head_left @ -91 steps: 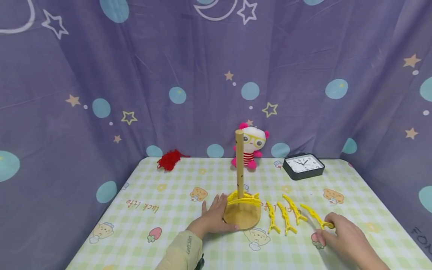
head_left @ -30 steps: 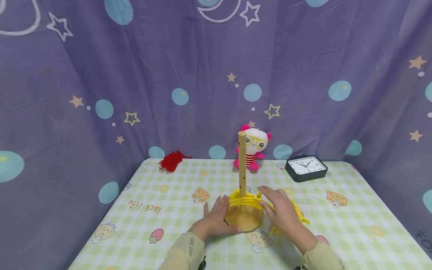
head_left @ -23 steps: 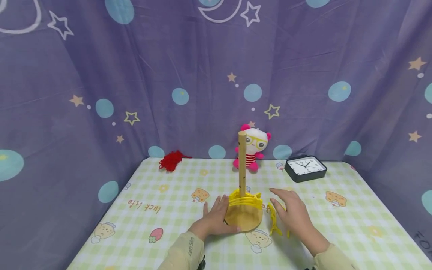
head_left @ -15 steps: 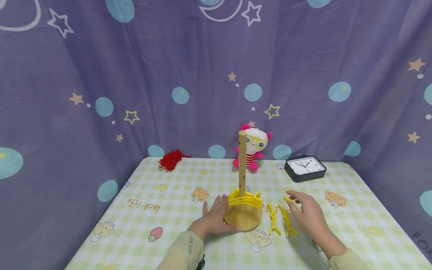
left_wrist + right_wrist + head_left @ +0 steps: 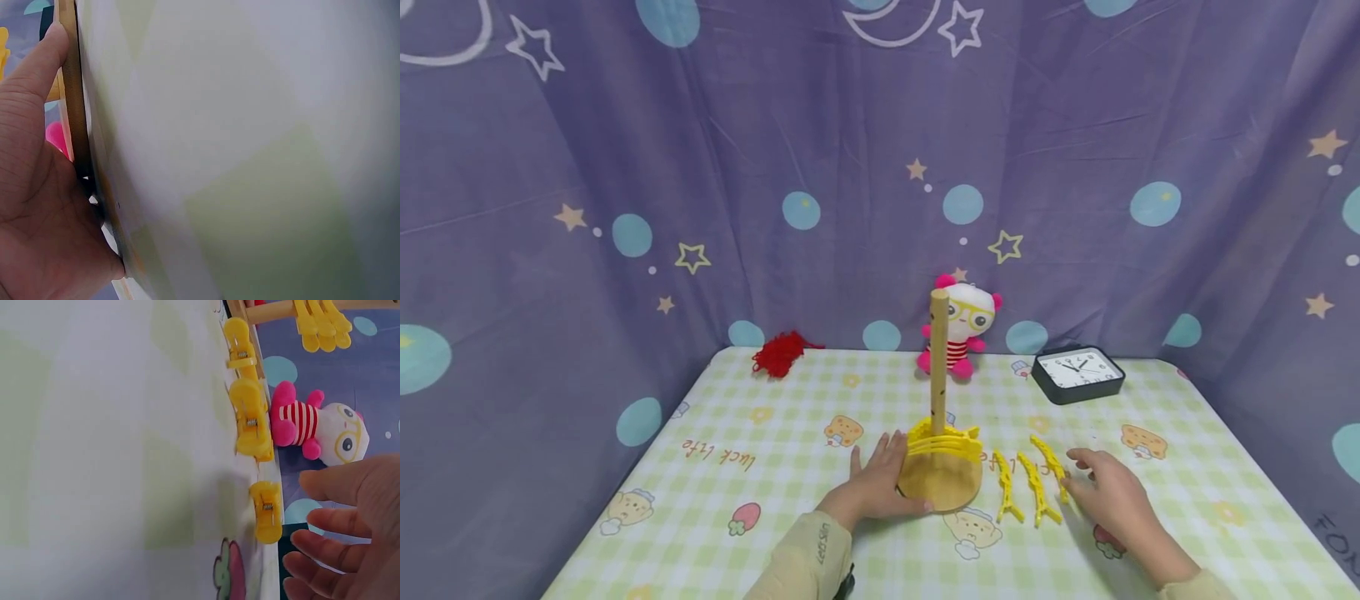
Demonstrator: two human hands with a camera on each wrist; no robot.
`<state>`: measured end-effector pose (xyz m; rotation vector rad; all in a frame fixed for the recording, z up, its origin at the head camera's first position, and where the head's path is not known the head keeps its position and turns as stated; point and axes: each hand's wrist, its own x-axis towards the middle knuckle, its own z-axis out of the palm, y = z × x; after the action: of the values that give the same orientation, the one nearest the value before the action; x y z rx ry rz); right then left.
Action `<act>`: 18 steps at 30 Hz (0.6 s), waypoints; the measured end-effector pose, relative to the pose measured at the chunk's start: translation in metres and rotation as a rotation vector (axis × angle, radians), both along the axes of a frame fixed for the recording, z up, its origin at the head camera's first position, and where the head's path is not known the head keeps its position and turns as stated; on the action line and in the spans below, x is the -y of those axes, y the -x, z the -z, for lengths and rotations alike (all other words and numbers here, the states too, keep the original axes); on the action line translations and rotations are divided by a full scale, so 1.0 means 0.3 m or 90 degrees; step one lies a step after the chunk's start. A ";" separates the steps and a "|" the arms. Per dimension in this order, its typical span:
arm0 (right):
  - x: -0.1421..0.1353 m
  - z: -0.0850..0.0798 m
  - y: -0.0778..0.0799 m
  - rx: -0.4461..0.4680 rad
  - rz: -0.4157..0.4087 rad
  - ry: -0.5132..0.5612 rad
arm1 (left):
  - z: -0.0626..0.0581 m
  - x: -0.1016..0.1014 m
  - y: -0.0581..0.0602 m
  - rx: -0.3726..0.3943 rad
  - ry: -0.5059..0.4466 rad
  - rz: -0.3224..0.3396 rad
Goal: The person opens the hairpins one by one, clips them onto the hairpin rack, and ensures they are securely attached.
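A round wooden base [image 5: 942, 490] bears an upright wooden post [image 5: 938, 358]. My left hand [image 5: 872, 490] rests at the base's left side, fingers spread and fairly straight, thumb [image 5: 39, 65] along its front edge. Yellow alligator hair clips [image 5: 946, 444] sit stacked low on the post, their handle ends [image 5: 325, 326] sticking out to the right. Three more clips lie on the cloth: a left one [image 5: 1005, 487], a middle one [image 5: 1037, 490] and a right one [image 5: 1049, 463]. My right hand [image 5: 1112, 492] hovers beside the right clip, fingers apart and slightly bent, holding nothing.
A pink-and-white plush panda [image 5: 961, 333] sits behind the post. At the back right is a black square clock [image 5: 1078, 375], and a red yarn bundle [image 5: 784, 354] lies at the back left. A checked cloth [image 5: 820, 392] covers the table; a purple curtain [image 5: 850, 125] hangs behind.
Three seconds ago my right hand held a fourth loose clip; that clip now sits on the post's stack. The right hand has withdrawn rightward to the loose clips. My left hand stays put.
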<state>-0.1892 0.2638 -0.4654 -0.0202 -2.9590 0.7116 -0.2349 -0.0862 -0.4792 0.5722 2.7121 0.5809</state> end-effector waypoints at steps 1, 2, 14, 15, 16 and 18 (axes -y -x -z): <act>-0.004 0.004 0.001 0.013 0.001 -0.004 | 0.000 0.000 0.000 0.001 -0.001 0.000; -0.007 0.008 0.004 0.028 0.001 -0.008 | 0.001 0.000 0.000 0.001 -0.001 0.000; -0.028 0.035 0.010 0.095 0.001 -0.030 | 0.014 0.001 0.009 -0.007 0.007 -0.001; -0.028 0.035 0.009 0.099 0.001 -0.031 | 0.017 0.001 0.010 -0.006 0.007 -0.001; -0.027 0.035 0.008 0.103 0.003 -0.032 | 0.018 0.001 0.011 -0.004 0.009 0.000; -0.025 0.034 0.006 0.107 0.004 -0.038 | 0.025 0.002 0.015 -0.002 0.002 0.002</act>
<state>-0.1911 0.2713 -0.4757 -0.0899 -3.1365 0.6510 -0.2393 -0.0869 -0.4867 0.5765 2.7151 0.5763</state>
